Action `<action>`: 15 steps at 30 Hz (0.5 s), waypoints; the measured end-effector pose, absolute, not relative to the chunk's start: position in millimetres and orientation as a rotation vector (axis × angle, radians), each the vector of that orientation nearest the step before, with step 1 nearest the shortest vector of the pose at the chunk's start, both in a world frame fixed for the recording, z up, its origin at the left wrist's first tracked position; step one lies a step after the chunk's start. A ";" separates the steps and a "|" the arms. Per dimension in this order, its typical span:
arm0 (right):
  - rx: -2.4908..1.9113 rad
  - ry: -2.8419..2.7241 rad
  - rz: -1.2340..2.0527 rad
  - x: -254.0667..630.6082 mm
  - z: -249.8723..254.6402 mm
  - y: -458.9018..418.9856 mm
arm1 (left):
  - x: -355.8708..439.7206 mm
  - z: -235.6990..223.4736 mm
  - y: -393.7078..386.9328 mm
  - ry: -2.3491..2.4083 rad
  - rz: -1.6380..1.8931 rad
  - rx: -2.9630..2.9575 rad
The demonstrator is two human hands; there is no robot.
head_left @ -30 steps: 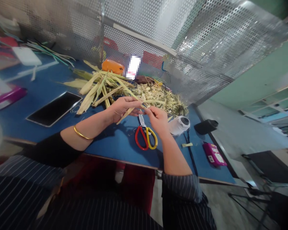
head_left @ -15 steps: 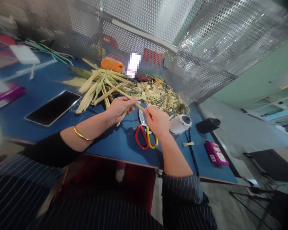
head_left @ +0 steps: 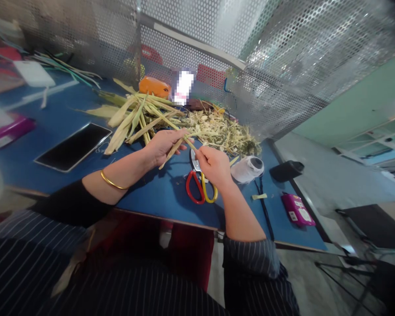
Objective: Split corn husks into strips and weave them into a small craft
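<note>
The leaf strip (head_left: 190,143) is pinched between the thumb and fingers of the left hand (head_left: 165,146), and its near end is clamped in the curled right hand (head_left: 214,164). It is held over the middle of the desk (head_left: 161,195), its long axis slanted toward the near right corner; its far end cannot be told from the leaf pile (head_left: 123,129). Scissors (head_left: 196,166) are partly hidden by the right hand, handles toward the near edge. An orange packet (head_left: 155,87) is set behind the leaf pile, and a purple packet (head_left: 297,210) near the right edge; the contents of both are hidden.
</note>
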State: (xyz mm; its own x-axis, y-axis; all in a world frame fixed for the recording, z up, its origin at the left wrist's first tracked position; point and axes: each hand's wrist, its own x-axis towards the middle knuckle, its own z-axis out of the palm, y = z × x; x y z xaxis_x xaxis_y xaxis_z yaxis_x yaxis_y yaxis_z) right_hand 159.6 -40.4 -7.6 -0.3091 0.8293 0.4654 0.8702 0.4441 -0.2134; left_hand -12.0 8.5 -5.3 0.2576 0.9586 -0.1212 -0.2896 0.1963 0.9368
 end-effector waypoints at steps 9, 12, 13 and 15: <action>-1.297 -1.816 -0.035 160.7 2.0 -42.0 | -8.0 -9.0 -9.6 0.896 0.786 1.589; -1.303 -1.797 0.452 157.2 -1.1 -37.6 | -1.8 -15.3 -18.9 0.844 0.533 1.740; -1.292 -1.775 0.566 155.9 -2.0 -37.0 | 0.1 -17.5 -21.2 0.859 0.516 1.754; -1.263 -1.702 0.658 153.8 -2.6 -38.1 | 3.0 -20.8 -23.5 0.913 0.500 1.754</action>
